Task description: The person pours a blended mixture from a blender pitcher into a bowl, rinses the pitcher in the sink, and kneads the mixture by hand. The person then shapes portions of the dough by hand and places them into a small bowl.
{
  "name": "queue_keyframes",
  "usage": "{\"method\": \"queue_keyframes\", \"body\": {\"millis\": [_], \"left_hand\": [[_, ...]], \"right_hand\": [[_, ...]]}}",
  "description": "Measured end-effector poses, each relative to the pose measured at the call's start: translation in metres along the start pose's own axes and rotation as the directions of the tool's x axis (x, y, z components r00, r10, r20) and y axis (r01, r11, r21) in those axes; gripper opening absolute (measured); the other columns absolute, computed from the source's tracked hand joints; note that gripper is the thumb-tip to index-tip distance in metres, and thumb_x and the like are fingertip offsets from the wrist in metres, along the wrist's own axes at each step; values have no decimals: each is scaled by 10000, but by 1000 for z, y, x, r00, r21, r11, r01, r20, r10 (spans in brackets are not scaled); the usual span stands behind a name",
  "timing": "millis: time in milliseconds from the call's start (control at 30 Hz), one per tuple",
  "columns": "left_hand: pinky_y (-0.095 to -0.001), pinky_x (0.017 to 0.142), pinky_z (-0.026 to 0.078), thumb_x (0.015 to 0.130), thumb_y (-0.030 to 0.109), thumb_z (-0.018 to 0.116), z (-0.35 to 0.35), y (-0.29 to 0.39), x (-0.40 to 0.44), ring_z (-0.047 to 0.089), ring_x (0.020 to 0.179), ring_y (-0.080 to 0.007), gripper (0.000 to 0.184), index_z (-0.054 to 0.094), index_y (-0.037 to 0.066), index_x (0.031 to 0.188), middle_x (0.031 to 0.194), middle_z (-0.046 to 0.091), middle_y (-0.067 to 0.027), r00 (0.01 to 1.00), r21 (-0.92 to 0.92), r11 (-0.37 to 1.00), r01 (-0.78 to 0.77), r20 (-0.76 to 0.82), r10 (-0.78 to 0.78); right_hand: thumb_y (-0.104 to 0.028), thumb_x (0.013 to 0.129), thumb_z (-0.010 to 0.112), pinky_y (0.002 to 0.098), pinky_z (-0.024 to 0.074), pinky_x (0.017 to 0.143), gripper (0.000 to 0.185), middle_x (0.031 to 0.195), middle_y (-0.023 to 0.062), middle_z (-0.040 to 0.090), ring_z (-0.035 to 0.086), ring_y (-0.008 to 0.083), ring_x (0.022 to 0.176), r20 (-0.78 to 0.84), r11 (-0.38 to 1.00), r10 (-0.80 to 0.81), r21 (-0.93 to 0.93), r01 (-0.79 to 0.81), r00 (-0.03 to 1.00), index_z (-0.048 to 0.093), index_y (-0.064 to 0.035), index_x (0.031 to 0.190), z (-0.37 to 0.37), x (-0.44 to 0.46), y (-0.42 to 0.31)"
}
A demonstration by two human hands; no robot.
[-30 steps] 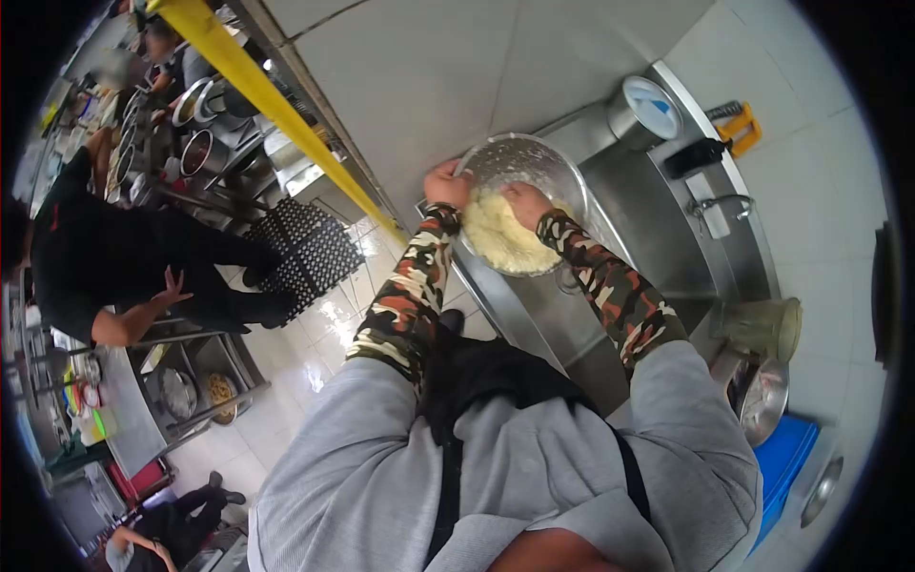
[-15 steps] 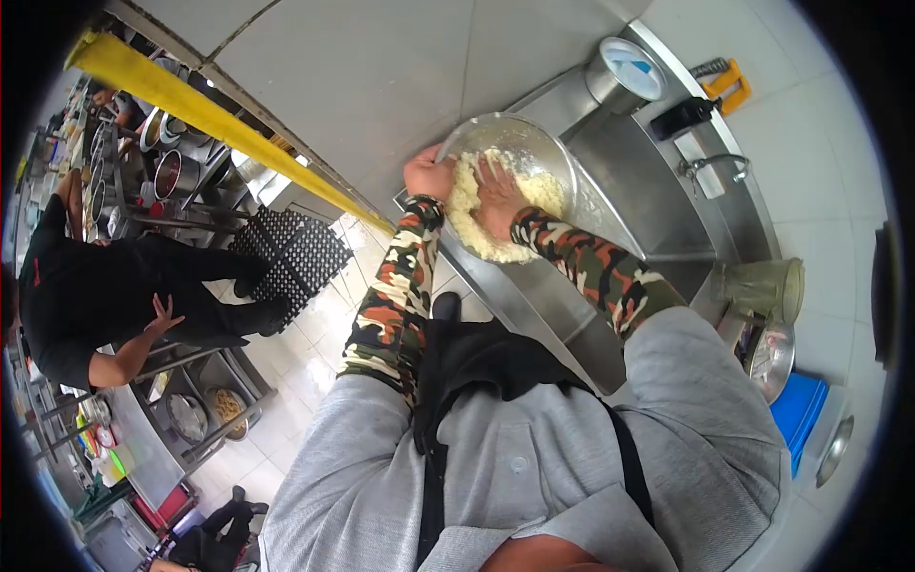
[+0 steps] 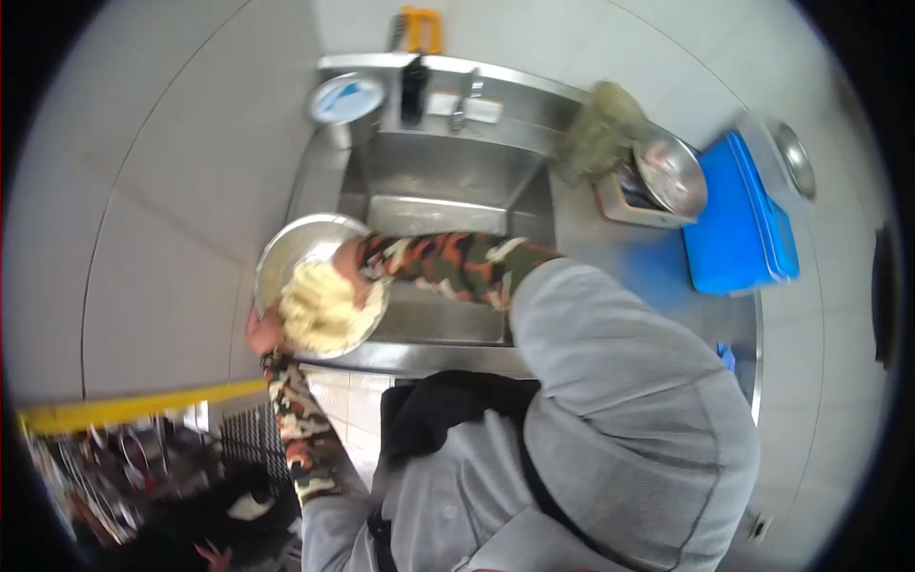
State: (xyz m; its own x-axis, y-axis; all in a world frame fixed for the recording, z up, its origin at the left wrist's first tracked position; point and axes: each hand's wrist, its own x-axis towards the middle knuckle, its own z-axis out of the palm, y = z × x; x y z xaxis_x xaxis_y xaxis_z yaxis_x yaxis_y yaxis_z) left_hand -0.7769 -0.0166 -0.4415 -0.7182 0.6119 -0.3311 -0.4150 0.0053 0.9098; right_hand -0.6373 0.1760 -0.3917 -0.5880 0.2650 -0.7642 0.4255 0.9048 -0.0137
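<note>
A metal bowl [image 3: 276, 253] sits at the left end of the steel sink unit, holding a pale yellow, dough-like mass [image 3: 329, 310]. My left hand [image 3: 265, 331] is closed on the bowl's near left rim. Inside the bowl, my right hand [image 3: 351, 267] touches the upper right side of the mass. Its fingers point downward, but blur and the mass hide whether they are spread or curled. Camouflage sleeves cover both forearms.
Right of the bowl is a deep sink basin [image 3: 438, 214], with a lidded metal pot [image 3: 348, 105] behind. A greenish container [image 3: 605, 124], a metal pan [image 3: 672, 176] and a blue bin [image 3: 734, 219] stand further right. A yellow-edged wall borders the left; a person's hand [image 3: 214, 555] shows at lower left.
My view has swung to the right, bringing the whole sink and blue bin into sight. My right hand has shifted from lying flat on the mass to its side. My left hand stays on the rim.
</note>
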Motion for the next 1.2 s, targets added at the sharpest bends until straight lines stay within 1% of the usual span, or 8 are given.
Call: {"method": "queue_keyframes", "body": {"millis": [200, 300, 433, 533, 767, 867, 933, 1200], "left_hand": [[-300, 687, 504, 828, -1, 533, -19, -22, 21, 621, 775, -174, 270, 612, -28, 1084, 941, 663, -81, 990, 12, 994, -108, -88, 109], [-300, 699, 496, 829, -13, 531, -5, -9, 5, 618, 780, -178, 263, 611, -30, 1079, 931, 661, -83, 994, -1, 999, -44, -99, 43], [-293, 685, 494, 824, -5, 549, -25, -32, 32, 612, 755, -172, 252, 620, -32, 1064, 930, 660, -82, 989, 26, 993, -116, -94, 118], [-282, 683, 486, 810, 34, 582, -19, -27, 25, 610, 755, -158, 253, 629, -32, 1051, 906, 666, -75, 989, 80, 992, -101, -100, 109], [-264, 694, 487, 791, 50, 590, -17, -17, 16, 610, 741, -130, 277, 660, 2, 1055, 896, 682, -66, 968, 290, 948, -130, -170, 185], [-256, 704, 484, 791, 17, 596, -6, -28, 4, 603, 745, -122, 277, 650, -15, 1061, 887, 679, -55, 901, 123, 957, -263, -323, 289], [-260, 723, 484, 791, -27, 566, 6, -31, -16, 602, 779, -127, 319, 626, -25, 1104, 947, 670, -73, 881, -5, 965, -261, -409, 236], [-288, 760, 478, 780, -38, 565, 0, -36, -49, 609, 849, -166, 328, 584, -59, 1107, 986, 656, -112, 928, 34, 976, -215, -303, 215]], "right_hand": [[-209, 732, 626, 420, 486, 856, 313, 1006, 204, 643, 613, 333, 983, -825, 916, 26, 245, 316, 565, 671, -12, 972, -3, -25, -41], [-181, 745, 612, 418, 474, 886, 330, 1095, 200, 602, 585, 338, 1037, -255, 993, -60, 82, 83, 965, 629, -11, 1028, -22, -34, -47], [-169, 738, 612, 423, 478, 860, 377, 1110, 188, 600, 584, 337, 1044, -839, 781, 71, 384, 493, 540, 626, -45, 1095, -7, -30, -52], [-165, 706, 621, 427, 490, 829, 324, 951, 156, 652, 611, 348, 945, -436, 977, -109, 120, 178, 893, 671, -55, 1006, -8, -23, -46], [-180, 737, 646, 433, 443, 884, 430, 1108, 259, 559, 544, 401, 997, -927, 926, 210, 290, 242, 310, 552, 44, 1093, 20, -56, 3], [-350, 854, 605, 423, 503, 711, 422, 846, 234, 634, 627, 352, 762, -688, 954, 185, 297, 40, 702, 605, 66, 930, 94, -6, 61], [-284, 853, 621, 387, 504, 593, 353, 729, 172, 629, 641, 259, 663, -195, 1, 428, 976, 216, 882, 615, 68, 881, 91, -43, 26], [-271, 814, 608, 408, 478, 715, 281, 786, 206, 635, 607, 368, 749, -602, 744, 283, 629, 225, 747, 656, -10, 910, 45, 4, 57]]}}
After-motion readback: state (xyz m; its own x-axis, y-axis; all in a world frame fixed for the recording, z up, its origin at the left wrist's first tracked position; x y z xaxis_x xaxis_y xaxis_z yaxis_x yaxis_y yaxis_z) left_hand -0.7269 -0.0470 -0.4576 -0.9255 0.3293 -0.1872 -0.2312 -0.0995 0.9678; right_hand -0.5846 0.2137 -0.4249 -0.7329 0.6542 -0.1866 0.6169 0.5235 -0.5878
